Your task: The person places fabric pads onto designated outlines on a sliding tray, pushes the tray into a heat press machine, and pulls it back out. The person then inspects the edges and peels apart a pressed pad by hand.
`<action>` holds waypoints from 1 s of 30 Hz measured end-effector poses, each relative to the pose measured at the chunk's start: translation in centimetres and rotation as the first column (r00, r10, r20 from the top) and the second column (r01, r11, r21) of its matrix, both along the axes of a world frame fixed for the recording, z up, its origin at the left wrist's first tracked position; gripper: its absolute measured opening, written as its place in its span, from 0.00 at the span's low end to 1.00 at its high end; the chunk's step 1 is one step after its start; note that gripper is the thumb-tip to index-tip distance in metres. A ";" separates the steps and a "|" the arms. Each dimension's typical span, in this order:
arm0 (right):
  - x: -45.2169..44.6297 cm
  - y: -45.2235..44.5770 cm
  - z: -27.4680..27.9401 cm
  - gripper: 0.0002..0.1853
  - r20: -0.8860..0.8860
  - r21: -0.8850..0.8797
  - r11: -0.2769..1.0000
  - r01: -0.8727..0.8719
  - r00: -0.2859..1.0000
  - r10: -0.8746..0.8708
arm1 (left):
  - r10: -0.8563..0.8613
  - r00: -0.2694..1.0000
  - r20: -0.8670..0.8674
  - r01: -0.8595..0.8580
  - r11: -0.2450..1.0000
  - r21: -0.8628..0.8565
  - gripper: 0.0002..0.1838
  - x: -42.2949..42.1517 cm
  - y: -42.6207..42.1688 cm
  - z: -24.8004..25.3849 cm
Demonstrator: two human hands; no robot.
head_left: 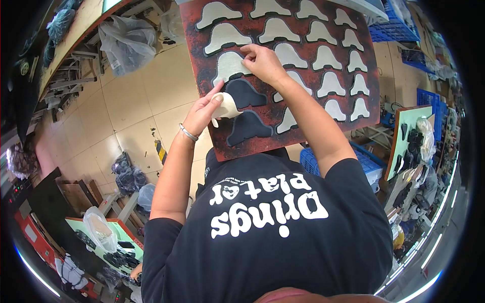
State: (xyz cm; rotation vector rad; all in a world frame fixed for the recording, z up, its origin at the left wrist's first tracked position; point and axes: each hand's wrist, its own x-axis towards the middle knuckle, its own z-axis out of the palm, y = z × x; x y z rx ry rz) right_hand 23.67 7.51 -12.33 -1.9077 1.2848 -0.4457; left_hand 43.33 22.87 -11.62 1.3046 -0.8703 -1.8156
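Observation:
A red and black board (202,30) carries rows of dark curved pieces, most topped by pale pieces. My left hand (204,108), with a bracelet at the wrist, is closed on a curled pale piece (228,105) at the board's left edge. Its extended index finger reaches the lower end of a pale piece (230,64) lying on the board. My right hand (260,61) has its fingertips at that same piece's upper right; whether they pinch anything is too small to tell. Two dark pieces, one (245,93) beside my left hand and one (248,127) below it, have no pale piece on top.
Clear plastic bags (126,43) hang at the upper left over a tiled floor (131,101). Blue crates (309,160) stand under the board's right side and at the upper right. A green-topped table (404,136) with black parts is at the right, another (113,237) at the lower left.

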 end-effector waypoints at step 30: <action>0.9 4.1 -1.6 0.34 -0.407 -0.389 0.694 -0.606 0.789 0.460 | -0.017 1.000 -0.013 0.018 0.999 0.030 0.30 0.1 -0.5 -0.1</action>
